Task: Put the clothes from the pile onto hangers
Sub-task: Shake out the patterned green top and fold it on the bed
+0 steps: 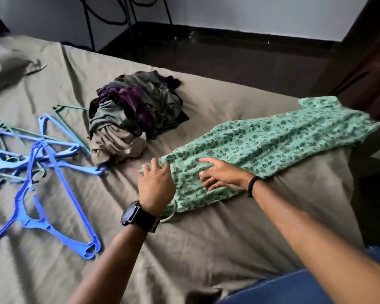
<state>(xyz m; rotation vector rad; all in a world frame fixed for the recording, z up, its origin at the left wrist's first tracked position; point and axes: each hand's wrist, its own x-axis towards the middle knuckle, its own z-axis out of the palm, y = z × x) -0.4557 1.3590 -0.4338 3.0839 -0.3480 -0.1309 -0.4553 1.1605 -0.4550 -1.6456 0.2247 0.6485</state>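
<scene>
Grey-brown bedsheet [206,238]; green leaf-print garment [272,141] spread flat, long, narrow.

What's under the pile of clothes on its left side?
A green hanger and a blue hanger's tip run under the pile of clothes; how far they run under is hidden.

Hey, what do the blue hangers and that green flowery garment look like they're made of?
The blue hangers look like moulded plastic: a uniform colour, flat ribbed arms and a slightly glossy surface. The green flowery garment looks like thin woven cloth, possibly cotton, with a matte printed leaf and flower pattern and soft wrinkles where it lies on the bed sheet.
</scene>
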